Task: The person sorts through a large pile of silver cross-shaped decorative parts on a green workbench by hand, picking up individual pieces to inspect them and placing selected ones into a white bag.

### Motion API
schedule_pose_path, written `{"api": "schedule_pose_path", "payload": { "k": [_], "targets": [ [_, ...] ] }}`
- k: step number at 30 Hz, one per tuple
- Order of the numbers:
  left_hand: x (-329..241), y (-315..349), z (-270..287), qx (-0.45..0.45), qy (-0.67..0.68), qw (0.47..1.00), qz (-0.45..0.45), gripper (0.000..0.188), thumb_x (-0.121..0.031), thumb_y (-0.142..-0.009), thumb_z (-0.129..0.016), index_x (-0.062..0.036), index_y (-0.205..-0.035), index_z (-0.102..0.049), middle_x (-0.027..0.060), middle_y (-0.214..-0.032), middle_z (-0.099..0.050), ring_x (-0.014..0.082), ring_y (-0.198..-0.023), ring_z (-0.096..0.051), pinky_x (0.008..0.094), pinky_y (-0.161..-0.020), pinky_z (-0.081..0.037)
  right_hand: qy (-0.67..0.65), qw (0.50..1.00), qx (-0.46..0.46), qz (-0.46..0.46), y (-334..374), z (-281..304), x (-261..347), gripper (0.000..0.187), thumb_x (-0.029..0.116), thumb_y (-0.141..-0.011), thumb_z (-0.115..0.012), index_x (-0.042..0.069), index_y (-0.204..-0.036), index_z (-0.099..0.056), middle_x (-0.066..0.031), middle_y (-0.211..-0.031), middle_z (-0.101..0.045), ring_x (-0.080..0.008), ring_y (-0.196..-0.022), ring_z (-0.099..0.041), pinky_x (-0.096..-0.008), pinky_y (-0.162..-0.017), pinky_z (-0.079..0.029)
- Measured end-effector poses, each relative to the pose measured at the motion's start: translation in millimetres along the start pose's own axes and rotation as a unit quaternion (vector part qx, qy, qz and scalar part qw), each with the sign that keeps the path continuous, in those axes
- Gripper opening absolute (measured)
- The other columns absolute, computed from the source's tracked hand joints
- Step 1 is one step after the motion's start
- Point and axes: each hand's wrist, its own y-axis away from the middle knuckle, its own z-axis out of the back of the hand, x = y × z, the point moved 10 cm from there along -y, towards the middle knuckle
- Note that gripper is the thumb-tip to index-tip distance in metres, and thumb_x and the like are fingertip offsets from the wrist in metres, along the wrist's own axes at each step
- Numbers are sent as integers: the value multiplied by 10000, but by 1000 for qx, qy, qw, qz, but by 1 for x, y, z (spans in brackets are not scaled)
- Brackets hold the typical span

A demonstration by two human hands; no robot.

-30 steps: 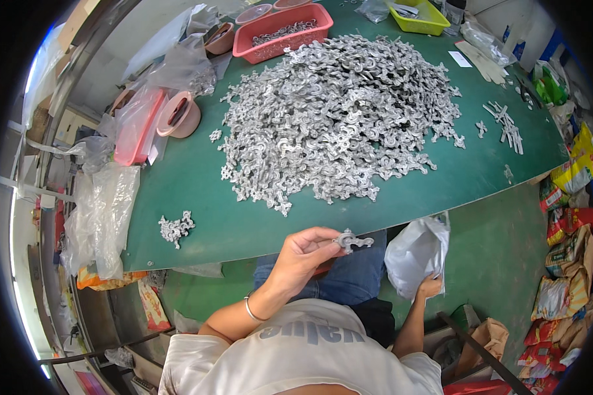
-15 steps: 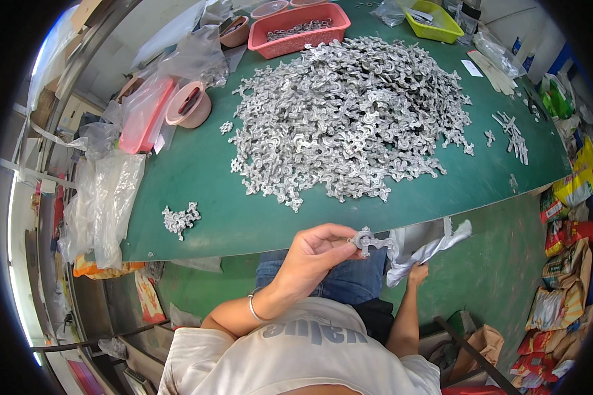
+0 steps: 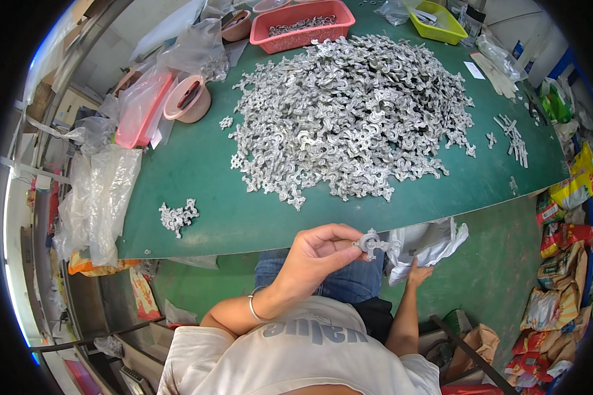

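Note:
Just in front of the table's near edge, my left hand pinches a small grey cast metal part between thumb and fingers. The part has a ring-like body with short arms, and its right end overlaps the rim of a white bag. My right hand grips this bag from its near side, below the table edge; some of its fingers are hidden by the bag. A large heap of similar metal parts covers the middle of the green table. A small cluster of parts lies to the left.
Behind the heap stand a red basket with metal pieces and a yellow-green basket. A pink bowl and plastic bags are at the left. Thin metal sticks and gloves lie at the right.
My left hand has shifted slightly right with the metal part, closer over the bag. The bag has changed shape, its right side spread and lifted a little, while my right hand stays on it.

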Motion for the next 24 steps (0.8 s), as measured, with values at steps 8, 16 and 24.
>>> {"api": "schedule_pose_path", "payload": {
  "k": [8, 16, 24],
  "targets": [
    [-4, 1, -2, 14, 14, 1000, -2, 128, 64, -808, -519, 56, -931, -554, 136, -947, -565, 188, -851, -578, 302, -789, -468, 8, 964, -247, 98, 23, 73, 40, 703, 424, -751, -598, -61, -1192, -344, -241, -1130, -393, -378, -1060, -399, -456, -889, -347],
    [-1, 3, 8, 8, -10, 1000, -5, 141, 61, -814, -511, 53, -948, -556, 130, -953, -563, 186, -874, -570, 301, -801, -460, -442, 843, 9, 307, 145, 210, 267, 396, 298, -898, -412, -75, -987, -511, -160, -874, -568, -258, -847, -533, -349, -796, -401],
    [3, 8, 17, -5, -5, 1000, 18, 162, 2, -833, -530, 52, -986, -548, 107, -965, -582, 149, -885, -570, 265, -808, -461, -452, 723, 366, 374, 257, 205, 378, 250, 133, -877, -441, -57, -751, -544, -104, -701, -557, -160, -642, -525, -248, -603, -397]
  ]
}}
